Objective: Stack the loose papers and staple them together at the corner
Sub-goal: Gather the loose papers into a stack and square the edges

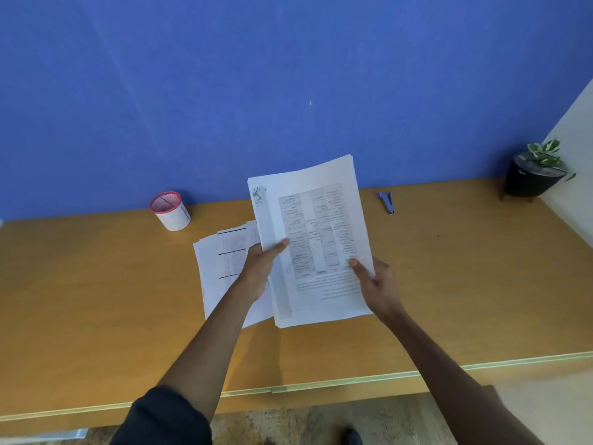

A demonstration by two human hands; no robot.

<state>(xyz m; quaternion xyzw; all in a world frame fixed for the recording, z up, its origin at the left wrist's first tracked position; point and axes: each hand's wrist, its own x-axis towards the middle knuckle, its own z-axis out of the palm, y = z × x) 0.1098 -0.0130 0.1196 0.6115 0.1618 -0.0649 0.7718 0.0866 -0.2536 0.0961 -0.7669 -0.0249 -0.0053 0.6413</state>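
A stack of printed white papers (pixel 316 232) is held up above the wooden desk (pixel 96 300), its top sheet showing a table upside down. My left hand (pixel 258 268) grips the stack's left edge, thumb on top. My right hand (pixel 377 284) grips its lower right edge, thumb on the page. Several more loose sheets (pixel 221 264) lie flat on the desk under and left of my left hand. A blue stapler (pixel 386 202) lies on the desk to the right of the stack, near the wall, apart from both hands.
A white mesh pen cup with a red rim (pixel 170 211) stands at the back left by the blue wall. A potted plant in a black pot (pixel 534 173) stands at the back right corner. The desk's front edge (pixel 321 385) runs across below my forearms.
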